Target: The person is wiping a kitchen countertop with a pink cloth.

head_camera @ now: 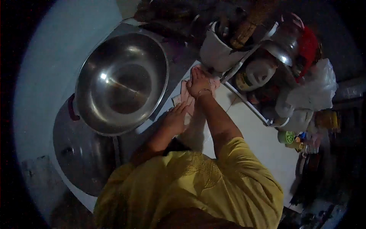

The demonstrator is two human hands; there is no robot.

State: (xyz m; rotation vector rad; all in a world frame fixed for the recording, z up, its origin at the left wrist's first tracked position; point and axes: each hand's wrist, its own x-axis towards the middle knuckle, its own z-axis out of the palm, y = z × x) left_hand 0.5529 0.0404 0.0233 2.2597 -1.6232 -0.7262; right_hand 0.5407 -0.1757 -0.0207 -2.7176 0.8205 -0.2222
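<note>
A pink cloth (pixel 192 104) lies bunched on a pale tiled surface in the middle of the head view. My right hand (pixel 199 83) presses flat on its far part, the fingers pointing away from me. Nearer to me, my left hand (pixel 175 116) rests with its fingertips on the cloth's near left side. Neither hand visibly grasps the cloth. To the left of both hands stands a wide, shiny metal pan (pixel 123 83), with no food visible in it.
A large metal lid or pot (pixel 83 154) lies below the pan. Beyond my right hand stands a whitish bucket (pixel 218 53) holding a wooden piece (pixel 243 35). To the right, a white-framed rack (pixel 246 101) holds a plastic jug (pixel 256 74) near a plastic bag (pixel 314 86).
</note>
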